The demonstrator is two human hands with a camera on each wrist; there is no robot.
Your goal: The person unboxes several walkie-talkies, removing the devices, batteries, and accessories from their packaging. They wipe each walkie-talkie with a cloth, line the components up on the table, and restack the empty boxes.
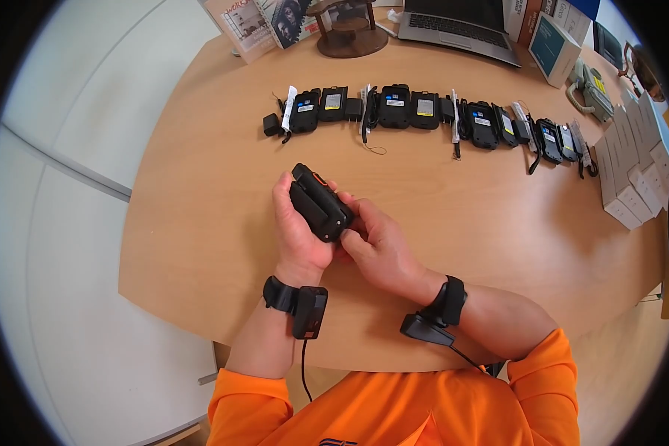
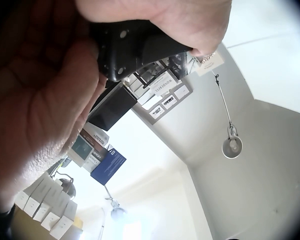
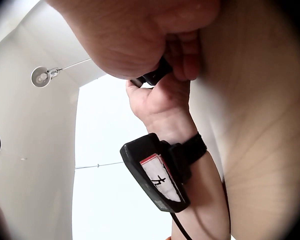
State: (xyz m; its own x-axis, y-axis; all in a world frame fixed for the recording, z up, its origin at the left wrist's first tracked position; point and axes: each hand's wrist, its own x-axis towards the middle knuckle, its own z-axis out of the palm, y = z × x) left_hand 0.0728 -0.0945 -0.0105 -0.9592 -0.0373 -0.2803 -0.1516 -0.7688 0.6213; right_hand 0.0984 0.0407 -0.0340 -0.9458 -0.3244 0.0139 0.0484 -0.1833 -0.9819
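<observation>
Over the near part of the table, my left hand (image 1: 299, 236) grips a black handheld device (image 1: 321, 208), thumb along one long side. An orange button shows on the device's opposite side, and a raised clip-like piece runs along its upper face. My right hand (image 1: 383, 245) pinches the end closest to me, its thumb at the lower corner and curled fingers along the side. Two small metal dots mark that end of the device (image 2: 121, 52) in the left wrist view. From the right wrist, the hands cover most of the device (image 3: 157, 74).
Beyond the hands, a row of black devices (image 1: 395, 106), battery packs (image 1: 424, 110), plug adapters and straps crosses the table (image 1: 201, 186). White boxes (image 1: 632, 171) stack at the right edge. A laptop (image 1: 457, 33), a wooden stand (image 1: 349, 37) and a desk phone (image 1: 593, 89) stand farther back.
</observation>
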